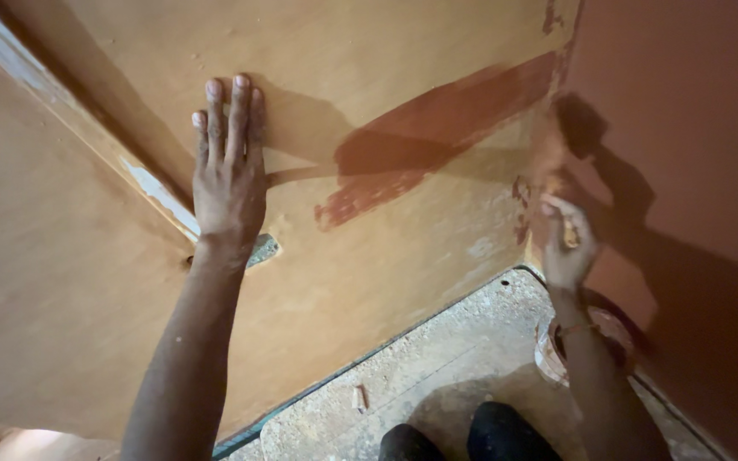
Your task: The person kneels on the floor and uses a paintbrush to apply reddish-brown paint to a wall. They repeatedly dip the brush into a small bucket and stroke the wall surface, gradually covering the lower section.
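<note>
My left hand (229, 175) lies flat, fingers together, against a yellow-ochre wall (386, 273). A reddish-brown painted streak (437, 137) runs across that wall toward the corner. My right hand (567, 243) is closed around a paintbrush (557, 166), which is blurred, at the corner where the ochre wall meets a reddish-brown wall (685, 111). The brush's bristles are hard to make out against the paint.
A paint pot (557, 350) with reddish-brown paint stands on the dusty, speckled floor (454, 367) below my right arm. My dark-trousered knees (471, 435) are at the bottom. A pale door frame edge (87, 128) runs diagonally at the left.
</note>
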